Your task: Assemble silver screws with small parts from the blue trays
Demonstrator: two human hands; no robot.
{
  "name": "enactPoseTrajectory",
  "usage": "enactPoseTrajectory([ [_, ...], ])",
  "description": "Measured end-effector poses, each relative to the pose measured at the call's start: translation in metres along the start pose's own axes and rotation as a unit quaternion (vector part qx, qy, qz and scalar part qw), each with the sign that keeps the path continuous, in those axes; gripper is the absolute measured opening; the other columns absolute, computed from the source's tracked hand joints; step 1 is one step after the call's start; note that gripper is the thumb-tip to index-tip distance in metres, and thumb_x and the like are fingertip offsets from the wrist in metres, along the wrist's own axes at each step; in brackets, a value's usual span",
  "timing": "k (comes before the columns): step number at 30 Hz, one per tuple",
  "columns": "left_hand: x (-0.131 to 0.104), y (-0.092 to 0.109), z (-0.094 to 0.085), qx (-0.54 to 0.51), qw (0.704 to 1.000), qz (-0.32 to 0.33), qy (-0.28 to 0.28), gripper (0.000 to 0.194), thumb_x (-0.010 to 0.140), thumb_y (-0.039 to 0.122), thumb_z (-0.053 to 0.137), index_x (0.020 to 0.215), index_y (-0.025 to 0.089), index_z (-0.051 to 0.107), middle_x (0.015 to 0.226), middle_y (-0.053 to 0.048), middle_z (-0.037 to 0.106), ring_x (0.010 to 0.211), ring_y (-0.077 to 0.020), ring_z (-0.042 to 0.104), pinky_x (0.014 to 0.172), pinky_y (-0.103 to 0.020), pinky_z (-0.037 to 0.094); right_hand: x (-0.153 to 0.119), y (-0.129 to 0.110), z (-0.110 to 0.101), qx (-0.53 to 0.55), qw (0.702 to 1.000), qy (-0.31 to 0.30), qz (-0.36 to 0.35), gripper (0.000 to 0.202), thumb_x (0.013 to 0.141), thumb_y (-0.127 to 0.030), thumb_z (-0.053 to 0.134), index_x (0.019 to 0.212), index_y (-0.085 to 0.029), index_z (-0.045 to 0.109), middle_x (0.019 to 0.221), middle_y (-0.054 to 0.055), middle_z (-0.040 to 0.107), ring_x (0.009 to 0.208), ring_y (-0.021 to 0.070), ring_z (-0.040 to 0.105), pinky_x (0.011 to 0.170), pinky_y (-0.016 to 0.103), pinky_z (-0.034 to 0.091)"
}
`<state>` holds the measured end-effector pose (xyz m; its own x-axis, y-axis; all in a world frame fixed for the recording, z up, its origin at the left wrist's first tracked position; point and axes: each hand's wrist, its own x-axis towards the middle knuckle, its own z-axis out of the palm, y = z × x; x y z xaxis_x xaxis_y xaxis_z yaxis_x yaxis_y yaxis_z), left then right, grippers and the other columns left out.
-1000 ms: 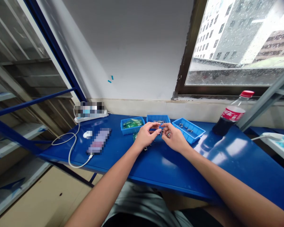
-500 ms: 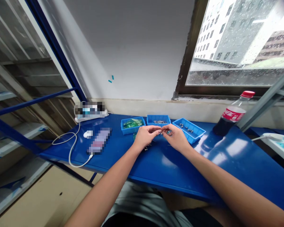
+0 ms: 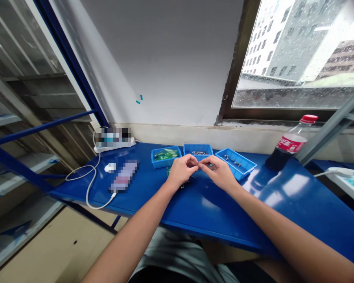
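Observation:
My left hand [image 3: 181, 169] and my right hand [image 3: 217, 169] meet at the fingertips above the blue table. Both are pinched closed, and whatever sits between them is too small and covered to name. Small metal pieces [image 3: 183, 186] lie on the table beneath my left hand. Just beyond the hands stand three blue bins: the left bin [image 3: 162, 166] holds green pieces [image 3: 167, 153], the middle bin [image 3: 191, 146] holds thin metal parts [image 3: 201, 153], and the right bin [image 3: 245, 173] holds a few small metal fittings [image 3: 234, 161].
A cola bottle [image 3: 290, 143] with a red cap stands at the right by the window. To the left lie a phone [image 3: 124, 176] on a white cable [image 3: 88, 196], a small white object [image 3: 109, 168] and a power strip [image 3: 115, 146]. A grey metal post [image 3: 327, 125] rises on the right.
My fingertips have drawn closer together, and the small shiny piece that showed between them is now hidden. The bins and other items stay in place.

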<state>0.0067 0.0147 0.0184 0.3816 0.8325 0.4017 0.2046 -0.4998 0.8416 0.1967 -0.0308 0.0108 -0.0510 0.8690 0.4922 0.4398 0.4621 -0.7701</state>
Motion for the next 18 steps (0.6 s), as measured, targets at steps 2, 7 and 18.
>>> enactPoseTrajectory([
  [2,-0.0009,0.0024,-0.0004,0.024,1.0,0.01,-0.004,0.009,0.082,0.023,0.075,0.084,0.019,0.067,0.082,-0.002,0.076,0.078,-0.0185,0.074,0.073,-0.029,0.058,0.0002,-0.0009,-0.0004,-0.012,1.0,-0.003,-0.004,0.022,0.095,-0.044,0.067,0.092,-0.024,0.076,0.093,0.008,0.071,0.086,0.0243,0.068,0.069,0.035,0.055],
  [7,-0.0017,0.0049,0.0011,0.003,1.0,0.009,-0.019,0.021,0.081,0.021,0.077,0.095,0.02,0.061,0.089,-0.003,0.078,0.082,-0.0188,0.076,0.077,-0.029,0.058,0.0001,0.0029,0.0018,-0.009,1.0,0.025,0.01,0.015,0.094,-0.036,0.064,0.088,-0.023,0.069,0.093,0.007,0.07,0.084,0.0231,0.066,0.069,0.034,0.055],
  [18,0.0027,0.0002,0.0005,-0.13,0.991,-0.033,0.014,0.044,0.082,0.036,0.085,0.109,0.019,0.053,0.089,-0.004,0.074,0.076,-0.0153,0.072,0.078,-0.03,0.058,-0.0013,0.0074,0.0028,-0.026,1.0,-0.008,0.003,0.018,0.097,-0.038,0.059,0.09,-0.023,0.067,0.091,0.006,0.067,0.08,0.0218,0.064,0.064,0.033,0.052],
])
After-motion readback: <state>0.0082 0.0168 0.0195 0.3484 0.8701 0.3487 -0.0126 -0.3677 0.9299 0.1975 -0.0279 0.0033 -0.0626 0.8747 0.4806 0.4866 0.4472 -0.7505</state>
